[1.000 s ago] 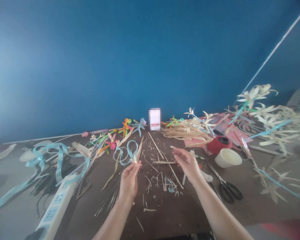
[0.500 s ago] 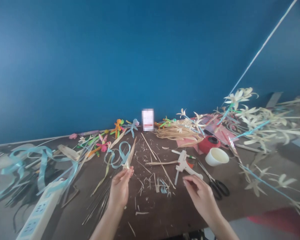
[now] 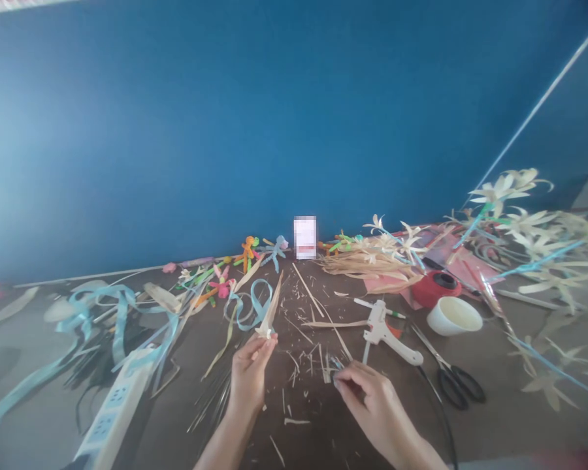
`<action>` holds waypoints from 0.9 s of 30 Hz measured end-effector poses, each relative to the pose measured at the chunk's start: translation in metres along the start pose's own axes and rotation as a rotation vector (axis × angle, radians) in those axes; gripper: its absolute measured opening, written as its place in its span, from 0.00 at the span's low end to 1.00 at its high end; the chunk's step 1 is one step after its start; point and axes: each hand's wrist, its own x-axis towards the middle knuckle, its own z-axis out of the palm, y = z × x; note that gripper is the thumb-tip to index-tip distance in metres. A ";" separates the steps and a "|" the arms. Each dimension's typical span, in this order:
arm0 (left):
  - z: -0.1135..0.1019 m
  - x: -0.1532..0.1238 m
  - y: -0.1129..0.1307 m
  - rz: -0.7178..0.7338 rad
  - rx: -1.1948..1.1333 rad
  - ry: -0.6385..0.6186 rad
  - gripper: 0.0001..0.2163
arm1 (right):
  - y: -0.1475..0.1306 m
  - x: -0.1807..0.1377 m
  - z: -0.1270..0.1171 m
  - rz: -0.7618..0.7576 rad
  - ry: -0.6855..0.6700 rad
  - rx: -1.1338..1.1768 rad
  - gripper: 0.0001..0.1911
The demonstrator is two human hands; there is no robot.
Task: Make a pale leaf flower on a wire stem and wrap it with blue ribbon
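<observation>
My left hand (image 3: pixel 251 365) pinches the base of a pale, pointed strip of dried husk (image 3: pixel 273 305) between thumb and fingers, its tip pointing up and away. Lower right, my right hand (image 3: pixel 372 398) has its fingertips pressed together at a small pile of bluish and pale scraps (image 3: pixel 336 367). Whatever is between those fingertips is too small to make out. A white hot glue gun (image 3: pixel 385 333) lies just beyond the right hand. Beside it rest black-handled scissors (image 3: pixel 453 378). A loop of light blue ribbon (image 3: pixel 255 303) lies behind the left hand.
A white cup (image 3: pixel 455 316) stands near a red roll (image 3: pixel 434 287). Husk flowers (image 3: pixel 502 192) on blue stems crowd the right side. A power strip (image 3: pixel 115 408) and blue ribbons lie at left. Small pipe-cleaner figures (image 3: pixel 249 253) line the blue wall. Trimmings litter the brown table (image 3: pixel 318 431).
My right hand has moved from beside the glue gun to the scrap pile at the middle. The left hand keeps hold of the husk strip. The whole view has shifted, so things appear further right.
</observation>
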 end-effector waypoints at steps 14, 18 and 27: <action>-0.030 0.016 0.015 -0.097 -0.271 0.174 0.10 | -0.005 0.010 0.029 -0.069 -0.136 -0.068 0.08; -0.024 0.013 0.017 -0.096 -0.318 0.177 0.09 | -0.009 0.015 0.023 -0.073 -0.138 -0.157 0.07; -0.052 0.017 0.034 -0.063 -0.413 0.182 0.07 | 0.000 0.005 0.027 -0.095 -0.175 -0.110 0.10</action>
